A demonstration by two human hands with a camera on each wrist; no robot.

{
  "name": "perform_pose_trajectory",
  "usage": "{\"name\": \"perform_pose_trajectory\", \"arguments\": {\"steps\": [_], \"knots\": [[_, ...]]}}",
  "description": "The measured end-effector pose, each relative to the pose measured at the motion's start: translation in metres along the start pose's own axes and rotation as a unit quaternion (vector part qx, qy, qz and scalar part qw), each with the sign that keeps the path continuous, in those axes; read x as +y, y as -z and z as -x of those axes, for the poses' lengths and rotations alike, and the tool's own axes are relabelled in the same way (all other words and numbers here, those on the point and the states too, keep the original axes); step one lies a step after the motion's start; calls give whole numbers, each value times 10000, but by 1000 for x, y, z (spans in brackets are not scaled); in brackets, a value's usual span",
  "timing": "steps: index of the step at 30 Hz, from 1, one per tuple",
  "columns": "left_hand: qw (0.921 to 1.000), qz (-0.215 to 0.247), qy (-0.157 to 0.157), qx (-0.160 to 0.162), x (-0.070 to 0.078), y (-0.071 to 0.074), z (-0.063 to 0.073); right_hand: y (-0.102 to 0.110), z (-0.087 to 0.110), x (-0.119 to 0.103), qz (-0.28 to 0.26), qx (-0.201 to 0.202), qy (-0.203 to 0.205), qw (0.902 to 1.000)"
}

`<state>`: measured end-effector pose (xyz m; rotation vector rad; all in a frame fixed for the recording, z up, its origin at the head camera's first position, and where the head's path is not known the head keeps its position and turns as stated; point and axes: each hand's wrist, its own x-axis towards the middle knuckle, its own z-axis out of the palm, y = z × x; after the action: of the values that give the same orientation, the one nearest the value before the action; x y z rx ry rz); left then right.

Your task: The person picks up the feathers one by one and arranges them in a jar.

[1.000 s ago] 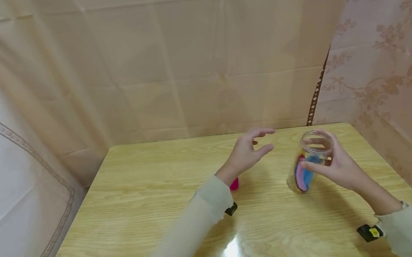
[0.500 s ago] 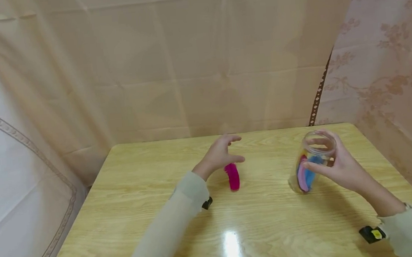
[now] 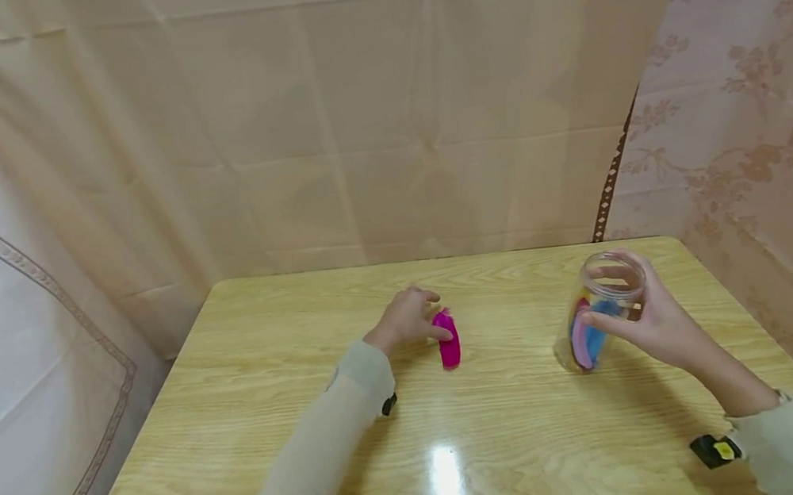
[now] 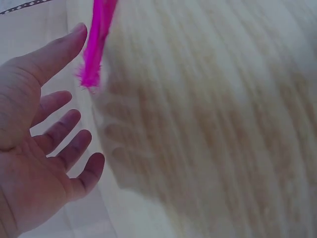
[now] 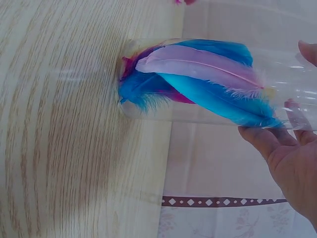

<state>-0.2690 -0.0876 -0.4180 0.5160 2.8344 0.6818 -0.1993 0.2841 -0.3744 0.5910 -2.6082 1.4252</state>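
A magenta feather point(image 3: 451, 347) lies on the wooden table, near its middle. My left hand point(image 3: 406, 318) is just to its left, thumb over the feather and fingers spread apart with nothing gripped. In the left wrist view the feather's fluffy end point(image 4: 90, 77) shows beside the thumb; whether they touch I cannot tell. On the right, my right hand point(image 3: 658, 326) grips a clear jar point(image 3: 616, 292) around its upper part. Inside the uncapped jar are several feathers, among them a lilac feather point(image 5: 203, 64), a blue feather point(image 5: 223, 101) and a partly hidden dark pink one.
The light wood table point(image 3: 277, 418) ends at a beige cloth point(image 3: 384, 121) hanging behind it. A floral cloth point(image 3: 762, 101) hangs along the right side and a white cloth point(image 3: 13, 356) along the left.
My left hand has moved left and then lower, down to the magenta feather, which is now largely uncovered. The right hand and jar have stayed in place.
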Motion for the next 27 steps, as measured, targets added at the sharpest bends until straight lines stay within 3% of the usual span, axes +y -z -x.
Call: {"name": "perform_pose_trajectory", "arguments": {"steps": [10,27], "knots": [[9993,-188,180,260,-2,-11,3,-1,0,-2,-7,5,-29,10000],[9974,110,420,567,4,-24,4,-1,0,-4,32,45,78,10000]]}}
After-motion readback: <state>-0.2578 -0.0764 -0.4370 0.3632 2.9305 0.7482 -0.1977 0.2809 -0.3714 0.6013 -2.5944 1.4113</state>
